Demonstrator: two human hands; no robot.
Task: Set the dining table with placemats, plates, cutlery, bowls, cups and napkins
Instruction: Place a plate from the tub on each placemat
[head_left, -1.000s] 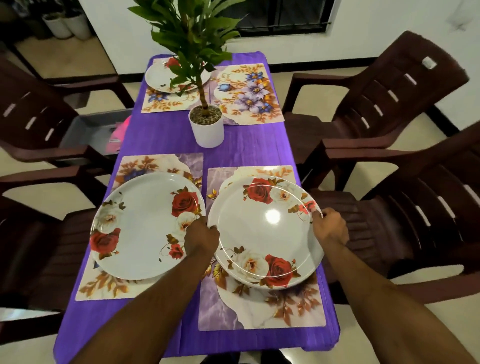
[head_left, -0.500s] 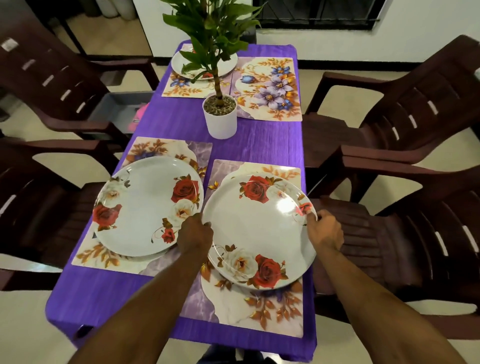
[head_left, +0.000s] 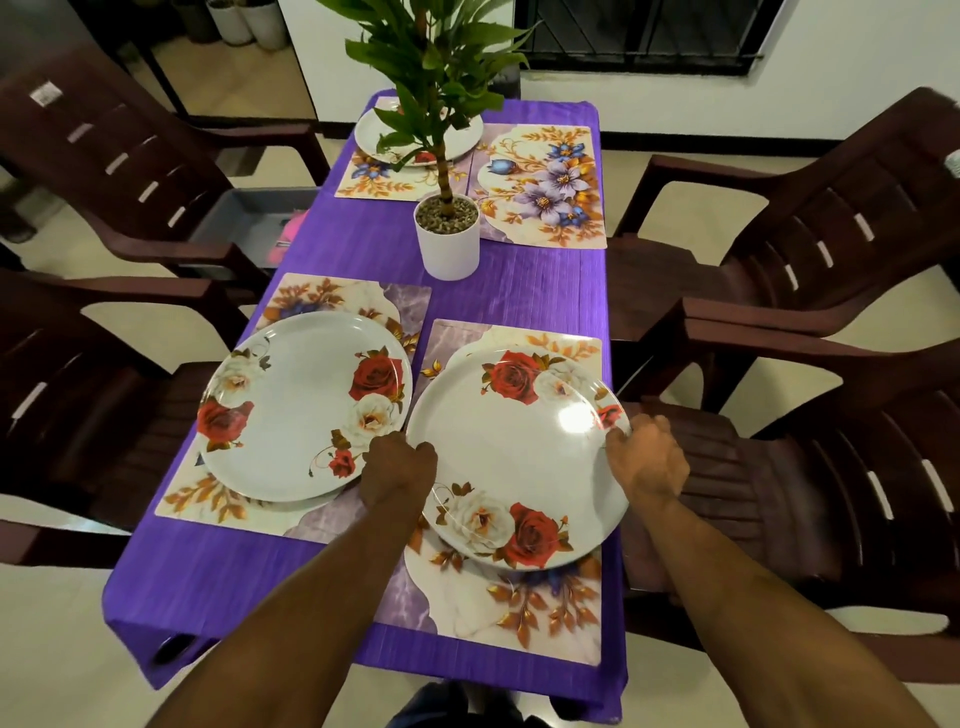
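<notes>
A white plate with red and white roses (head_left: 519, 457) is over the near right placemat (head_left: 519, 613). My left hand (head_left: 397, 470) grips its left rim and my right hand (head_left: 647, 460) grips its right rim. A second rose plate (head_left: 301, 415) lies on the near left placemat (head_left: 332, 296). At the far left a third plate (head_left: 415, 137) sits on a placemat (head_left: 374, 179), partly hidden by leaves. The far right placemat (head_left: 545, 187) with purple flowers carries nothing.
A potted plant in a white pot (head_left: 448, 244) stands mid-table on the purple tablecloth (head_left: 332, 244). Dark brown plastic chairs (head_left: 831, 249) flank both long sides. A grey bin (head_left: 244, 218) sits on the left chair. White pots (head_left: 249, 21) stand on the floor far left.
The view has shifted slightly. The plate in my hands stays over the near right placemat, shifted slightly toward me, both hands still gripping its rims.
</notes>
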